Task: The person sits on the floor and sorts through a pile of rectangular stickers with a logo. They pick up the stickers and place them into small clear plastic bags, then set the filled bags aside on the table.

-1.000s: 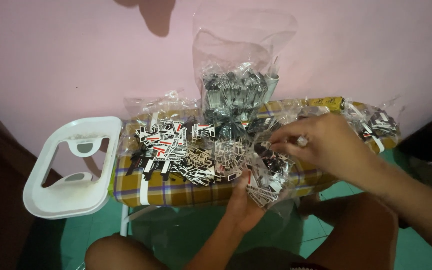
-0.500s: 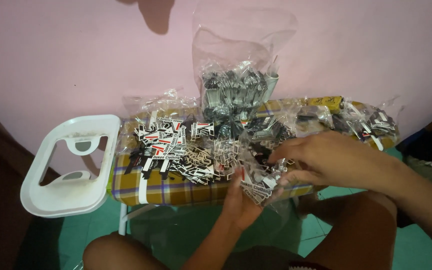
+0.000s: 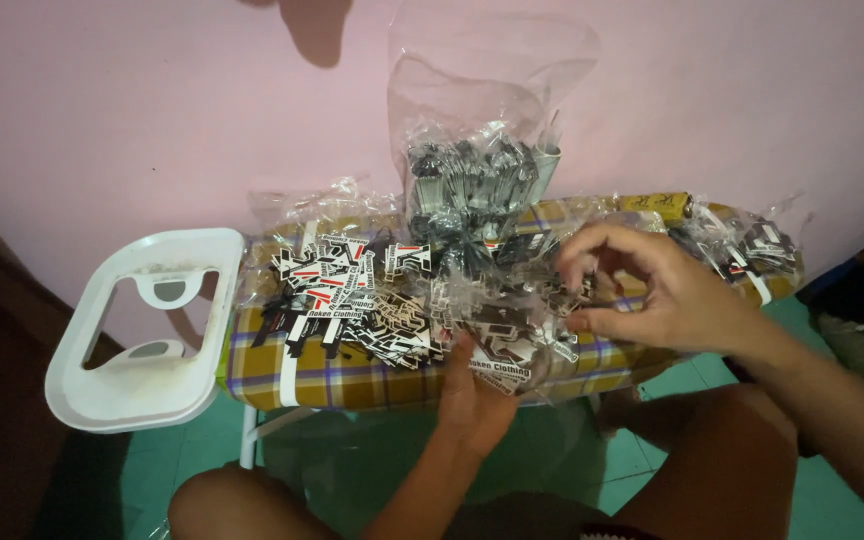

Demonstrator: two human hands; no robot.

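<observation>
Head view: left hand (image 3: 472,400) presses a black-and-white sticker (image 3: 504,352) lying flat, long axis across the tabletop (image 3: 352,378). Right hand (image 3: 667,295) hovers over the sticker pile (image 3: 352,300), fingers curled, pinching nothing I can make out.

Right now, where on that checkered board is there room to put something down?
Bare cloth shows along the front edge of the board, below the heap of black-and-white tags, left of the left hand. The white rack is free too. The middle and back are crowded with bags beside the right hand.
</observation>
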